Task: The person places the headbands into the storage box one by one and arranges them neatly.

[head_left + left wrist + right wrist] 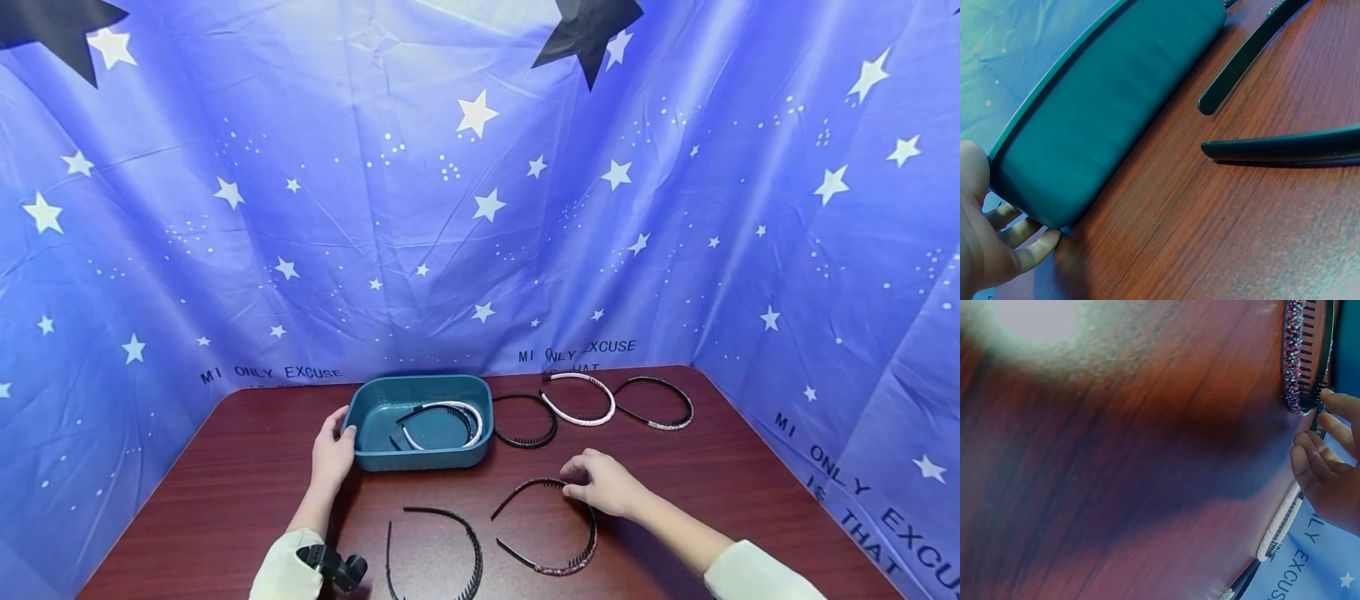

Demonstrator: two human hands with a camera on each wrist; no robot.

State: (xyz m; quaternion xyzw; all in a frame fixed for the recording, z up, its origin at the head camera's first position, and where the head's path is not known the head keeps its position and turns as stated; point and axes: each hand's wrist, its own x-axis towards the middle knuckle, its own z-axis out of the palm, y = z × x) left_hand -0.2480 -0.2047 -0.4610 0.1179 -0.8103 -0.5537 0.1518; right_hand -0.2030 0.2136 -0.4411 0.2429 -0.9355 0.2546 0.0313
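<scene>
My left hand [332,450] grips the left end of a teal plastic tub [423,461], thumb over the rim and fingers underneath in the left wrist view. A white headband [478,425] and a black toothed one lie inside the tub. My right hand [603,483] is at the upper right of a black headband with pink and silver beads [573,568], thumb and fingers spread apart around its band. In the right wrist view a gap shows between thumb [1335,400] and fingers. At the front edge of view lies a plain black toothed headband [477,554].
Along the back right of the brown wooden table [225,483] lie a black headband [553,427], a white headband [609,407] and a black one with a glittery section [675,424]. A blue star-patterned cloth [420,208] hangs behind and beside the table.
</scene>
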